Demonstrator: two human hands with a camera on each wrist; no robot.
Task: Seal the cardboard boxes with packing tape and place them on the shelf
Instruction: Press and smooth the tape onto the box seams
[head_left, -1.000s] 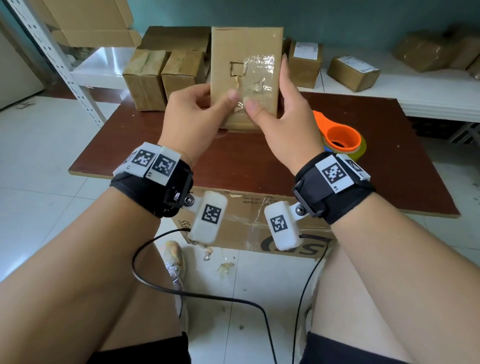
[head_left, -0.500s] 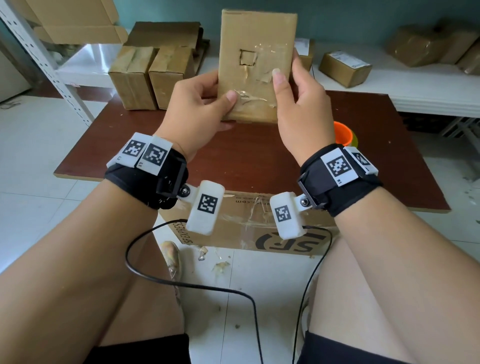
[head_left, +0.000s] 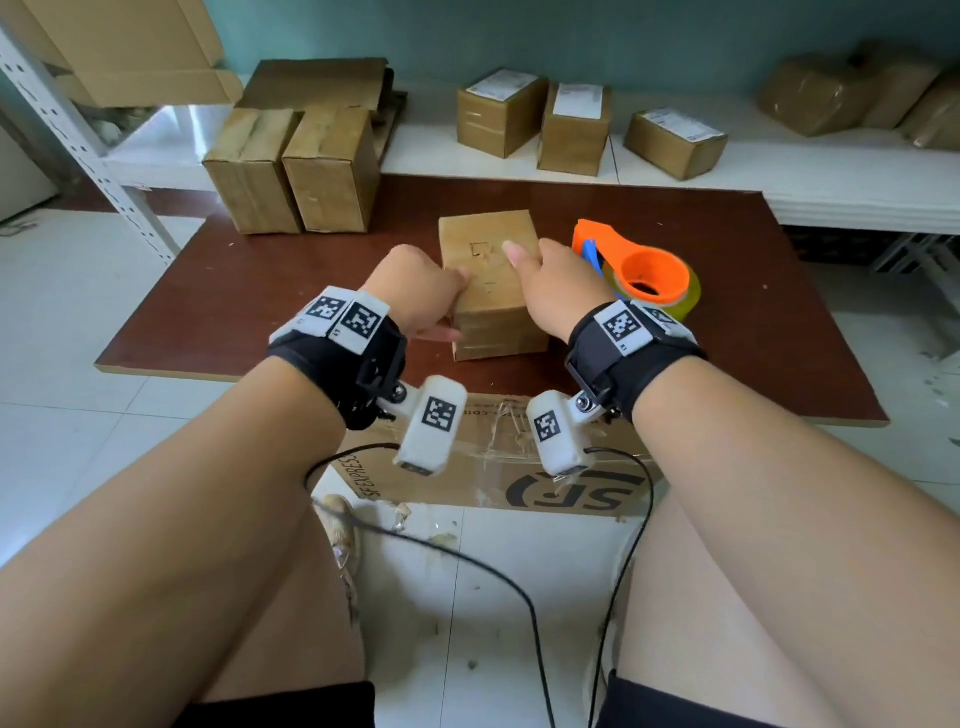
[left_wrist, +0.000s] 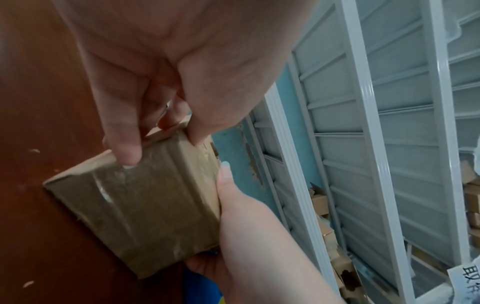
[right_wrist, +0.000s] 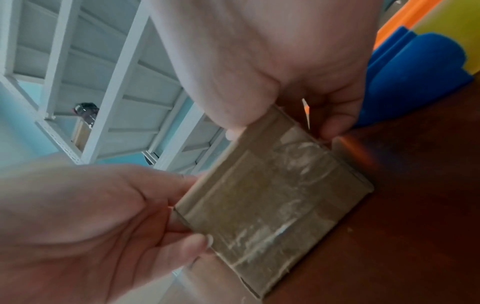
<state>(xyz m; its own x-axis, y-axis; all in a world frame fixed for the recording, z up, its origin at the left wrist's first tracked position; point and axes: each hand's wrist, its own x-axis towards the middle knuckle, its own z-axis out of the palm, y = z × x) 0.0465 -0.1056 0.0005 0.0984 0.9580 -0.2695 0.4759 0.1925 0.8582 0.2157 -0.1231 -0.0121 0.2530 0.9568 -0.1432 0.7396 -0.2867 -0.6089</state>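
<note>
A small cardboard box (head_left: 488, 291) with old clear tape on it lies flat on the brown table (head_left: 249, 317), its long side pointing away from me. My left hand (head_left: 439, 304) grips its left near corner, thumb on top and fingers curled round the side. On the other side my right hand (head_left: 532, 273) holds the box, thumb on the top face and fingers down the right wall. The left wrist view shows the box's taped end (left_wrist: 145, 207), and the right wrist view shows the same end (right_wrist: 272, 197). An orange tape dispenser (head_left: 641, 270) with a yellowish roll sits just right of my right hand.
Two taller boxes (head_left: 291, 171) stand at the table's back left. Behind the table runs a low white shelf (head_left: 810, 192) carrying three labelled boxes (head_left: 574, 127) and wrapped parcels (head_left: 852, 93). A white rack upright (head_left: 78, 135) rises at the left. A large printed carton (head_left: 519, 478) lies under the table's front edge.
The box was held upright in the air in front of me; both hands have lowered it flat onto the table and still hold it.
</note>
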